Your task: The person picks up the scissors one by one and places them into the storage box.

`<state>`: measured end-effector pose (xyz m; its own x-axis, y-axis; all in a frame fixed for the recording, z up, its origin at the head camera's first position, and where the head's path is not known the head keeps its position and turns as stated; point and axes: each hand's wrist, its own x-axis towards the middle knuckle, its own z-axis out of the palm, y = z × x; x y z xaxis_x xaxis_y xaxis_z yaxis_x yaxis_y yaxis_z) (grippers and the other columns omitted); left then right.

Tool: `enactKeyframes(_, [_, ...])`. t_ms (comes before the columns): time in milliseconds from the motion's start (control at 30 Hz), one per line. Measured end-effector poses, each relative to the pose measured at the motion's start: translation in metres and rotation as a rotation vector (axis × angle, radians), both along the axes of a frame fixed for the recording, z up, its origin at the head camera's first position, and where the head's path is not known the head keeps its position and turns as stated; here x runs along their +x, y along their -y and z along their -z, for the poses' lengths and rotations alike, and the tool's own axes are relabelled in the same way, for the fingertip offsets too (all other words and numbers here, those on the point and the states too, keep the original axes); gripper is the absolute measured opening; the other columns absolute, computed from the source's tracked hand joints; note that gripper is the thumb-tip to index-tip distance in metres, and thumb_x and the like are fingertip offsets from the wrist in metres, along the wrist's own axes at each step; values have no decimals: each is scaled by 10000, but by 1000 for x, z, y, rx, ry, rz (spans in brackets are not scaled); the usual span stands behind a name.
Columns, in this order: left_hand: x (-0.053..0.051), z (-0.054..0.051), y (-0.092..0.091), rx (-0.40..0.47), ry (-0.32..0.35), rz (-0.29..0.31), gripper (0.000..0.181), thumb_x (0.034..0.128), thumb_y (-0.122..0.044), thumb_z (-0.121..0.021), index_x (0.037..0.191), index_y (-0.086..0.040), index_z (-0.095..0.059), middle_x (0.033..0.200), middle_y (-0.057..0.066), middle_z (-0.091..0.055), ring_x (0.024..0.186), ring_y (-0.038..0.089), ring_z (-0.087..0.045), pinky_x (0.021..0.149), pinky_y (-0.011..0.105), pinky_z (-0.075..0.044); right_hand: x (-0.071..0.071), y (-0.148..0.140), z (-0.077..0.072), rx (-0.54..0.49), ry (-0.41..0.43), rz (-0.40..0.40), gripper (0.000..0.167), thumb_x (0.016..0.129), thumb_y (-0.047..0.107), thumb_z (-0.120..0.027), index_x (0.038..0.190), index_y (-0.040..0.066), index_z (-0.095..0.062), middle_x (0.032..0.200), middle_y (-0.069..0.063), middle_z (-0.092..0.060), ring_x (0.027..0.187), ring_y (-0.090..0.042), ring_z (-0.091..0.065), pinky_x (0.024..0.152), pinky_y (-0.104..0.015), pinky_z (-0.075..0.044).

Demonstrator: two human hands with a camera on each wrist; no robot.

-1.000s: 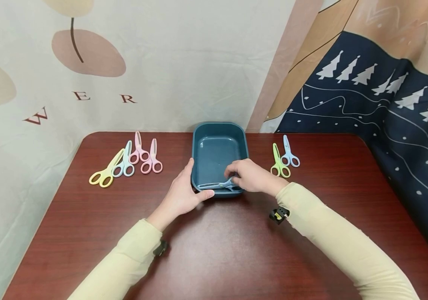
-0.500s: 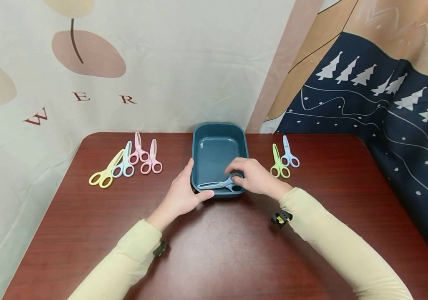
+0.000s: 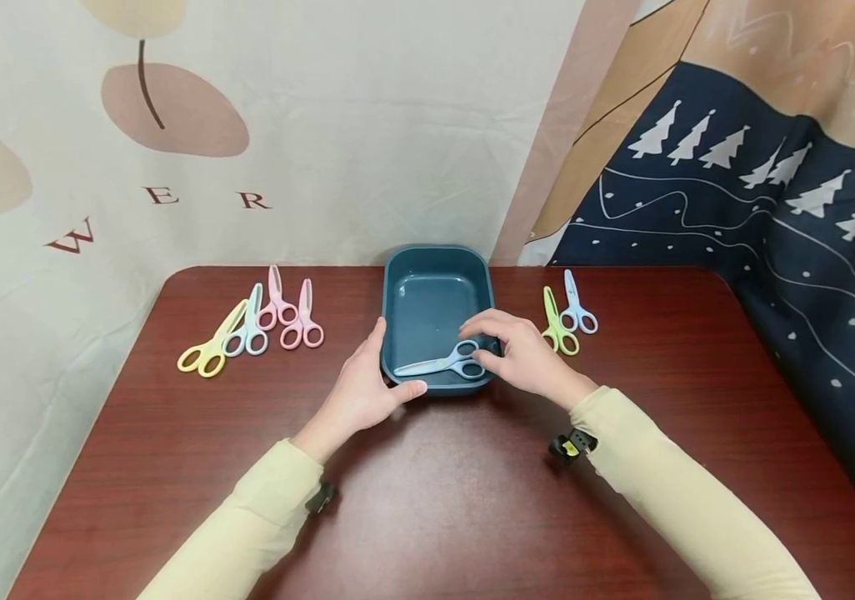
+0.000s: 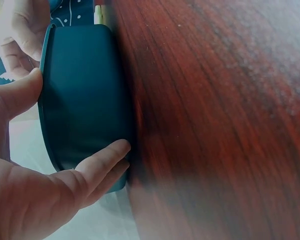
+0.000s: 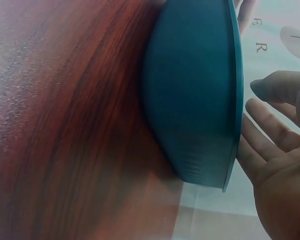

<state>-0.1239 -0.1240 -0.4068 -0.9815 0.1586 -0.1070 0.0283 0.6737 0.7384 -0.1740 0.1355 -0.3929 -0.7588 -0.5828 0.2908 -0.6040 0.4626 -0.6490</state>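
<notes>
A dark teal bin [image 3: 431,321] stands near the back edge of the table. Inside it, along the front wall, lies a pair of light blue scissors [image 3: 438,363], its handle rings to the right. My left hand [image 3: 360,385] rests on the bin's front left corner, thumb at the front rim and straight fingers against the side, as the left wrist view confirms. Over the front right rim is my right hand [image 3: 521,354], its loosely bent fingers above the scissors' handles and holding nothing. In the right wrist view, its thumb and fingers are spread apart beside the bin.
To the left lie yellow scissors [image 3: 212,340], light blue scissors [image 3: 249,323] and two pink pairs, one of them the pink scissors [image 3: 302,317]. On the right are green scissors [image 3: 557,323], partly behind my right hand, and blue scissors [image 3: 576,305]. A curtain hangs behind the table.
My right hand has let go of the light blue scissors and drawn slightly right and up, fingers opening. The scissors now lie in the bin. My left hand has stayed in place.
</notes>
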Motion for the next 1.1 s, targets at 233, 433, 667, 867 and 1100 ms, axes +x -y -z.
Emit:
enactKeyframes(233, [-1, -3, -1, -10, 0, 0, 1136, 856, -332, -845, 1635, 35, -105, 1662, 267, -253, 1514, 411, -317, 1223, 524, -296, 1, -9, 3, -56, -1, 64, 304, 879, -40, -742, 1171, 43, -742, 1231, -104, -698, 1136, -278, -639, 852, -478, -575])
enactKeyframes(433, [-1, -4, 0, -26, 3, 5, 1129, 863, -327, -837, 1634, 39, -98, 1667, 268, -237, 1519, 412, -304, 1228, 522, -284, 2, -18, 4, -96, 17, 124, 304, 886, -25, -743, 1181, 49, -742, 1255, -99, -689, 1219, -267, -621, 1042, -488, -511])
enactKeyframes(667, [0, -4, 0, -31, 10, 6, 1123, 868, -310, -833, 1633, 43, -90, 1673, 267, -218, 1527, 406, -289, 1234, 513, -273, 2, -28, 7, -104, 21, 206, 310, 898, -9, -742, 1205, 27, -729, 1244, -127, -687, 1199, -300, -628, 1019, -514, -509])
enactKeyframes(867, [-1, -3, -1, -35, 14, 4, 1131, 866, -319, -836, 1636, 34, -87, 1675, 256, -221, 1529, 395, -291, 1236, 503, -274, 1, -38, 9, -82, -7, 312, 321, 907, 2, -738, 1227, 12, -713, 1244, -145, -686, 1122, -337, -641, 804, -506, -546])
enactKeyframes(1100, [-2, -2, -1, -34, 19, 8, 1133, 867, -317, -835, 1637, 33, -81, 1676, 258, -217, 1531, 394, -287, 1236, 504, -274, 0, -50, 16, -75, 12, 405, 404, 905, 7, -751, 1302, 6, -678, 1277, -186, -666, 1166, -338, -621, 916, -548, -549])
